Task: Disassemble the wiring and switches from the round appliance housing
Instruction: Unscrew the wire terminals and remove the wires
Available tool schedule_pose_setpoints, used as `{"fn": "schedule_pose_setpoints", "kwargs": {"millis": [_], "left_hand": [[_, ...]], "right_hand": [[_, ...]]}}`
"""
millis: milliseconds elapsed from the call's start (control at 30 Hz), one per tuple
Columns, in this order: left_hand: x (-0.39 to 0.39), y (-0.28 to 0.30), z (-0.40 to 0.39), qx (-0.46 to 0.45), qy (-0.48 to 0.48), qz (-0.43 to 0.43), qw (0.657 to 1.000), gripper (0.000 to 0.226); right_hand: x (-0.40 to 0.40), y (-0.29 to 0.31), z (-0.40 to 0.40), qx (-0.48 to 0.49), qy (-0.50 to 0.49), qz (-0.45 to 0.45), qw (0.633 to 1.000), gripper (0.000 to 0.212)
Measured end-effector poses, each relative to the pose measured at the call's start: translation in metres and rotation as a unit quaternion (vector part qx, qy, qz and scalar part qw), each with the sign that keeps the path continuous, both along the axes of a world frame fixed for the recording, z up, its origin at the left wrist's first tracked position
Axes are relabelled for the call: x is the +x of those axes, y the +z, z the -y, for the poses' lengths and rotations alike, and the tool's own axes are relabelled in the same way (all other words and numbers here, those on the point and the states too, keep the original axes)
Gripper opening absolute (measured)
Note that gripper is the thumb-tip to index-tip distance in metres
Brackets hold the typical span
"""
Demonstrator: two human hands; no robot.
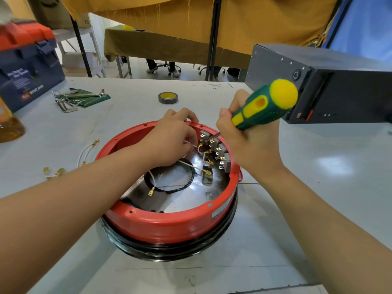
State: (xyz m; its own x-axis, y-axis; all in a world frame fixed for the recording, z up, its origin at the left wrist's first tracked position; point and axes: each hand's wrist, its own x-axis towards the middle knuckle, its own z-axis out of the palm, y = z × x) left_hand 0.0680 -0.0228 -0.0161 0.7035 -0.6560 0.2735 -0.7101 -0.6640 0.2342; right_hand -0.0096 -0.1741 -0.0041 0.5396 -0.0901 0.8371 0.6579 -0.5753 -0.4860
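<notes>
**Screwdriver at the switch block, wire pinched**

I see the round red housing (169, 225) sitting open side up near the near edge of the table (318, 166), roughly midway along it. My right hand (250, 143) is wrapped around the green and yellow screwdriver (265, 105), whose tip rests at the grey switches (220, 153) along the housing's far right inner wall. My left hand (171, 141) reaches over the far rim, fingers curled, pinching a white wire (188, 143) beside the top switch. Brass terminals (209, 172) on loose white leads lie on the metal floor of the housing, near a black cable loop (176, 187).

Toward the table's left edge lie removed wires (87, 151). Hex keys (72, 98) and a blue and red toolbox (27, 66) sit at the far left corner, a tape roll (168, 98) near the far edge, a black box (331, 85) at the far right.
</notes>
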Motion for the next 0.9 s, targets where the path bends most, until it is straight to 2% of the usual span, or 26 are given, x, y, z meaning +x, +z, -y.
{"fn": "schedule_pose_setpoints", "kwargs": {"millis": [233,433,600,767,900], "left_hand": [[0.0020,-0.0007,-0.0001,-0.002,-0.002,-0.003,1.000,0.013],[0.0028,-0.0016,0.0003,-0.004,-0.001,-0.003,1.000,0.013],[0.0031,-0.0025,0.0001,-0.004,0.001,0.000,1.000,0.014],[0.0029,-0.0027,0.0003,-0.005,0.001,0.004,1.000,0.014],[0.0030,-0.0037,0.0005,-0.003,0.000,0.014,1.000,0.013]], "right_hand": [[0.0027,-0.0010,0.0047,0.070,-0.003,-0.009,0.998,0.043],[0.0044,-0.0010,0.0068,0.153,-0.006,-0.056,0.987,0.029],[0.0070,-0.0010,0.0087,0.185,-0.003,-0.067,0.980,0.028],[0.0055,-0.0014,0.0084,0.181,-0.003,-0.060,0.982,0.030],[-0.0015,-0.0053,0.0017,0.092,-0.024,-0.005,0.995,0.040]]}}
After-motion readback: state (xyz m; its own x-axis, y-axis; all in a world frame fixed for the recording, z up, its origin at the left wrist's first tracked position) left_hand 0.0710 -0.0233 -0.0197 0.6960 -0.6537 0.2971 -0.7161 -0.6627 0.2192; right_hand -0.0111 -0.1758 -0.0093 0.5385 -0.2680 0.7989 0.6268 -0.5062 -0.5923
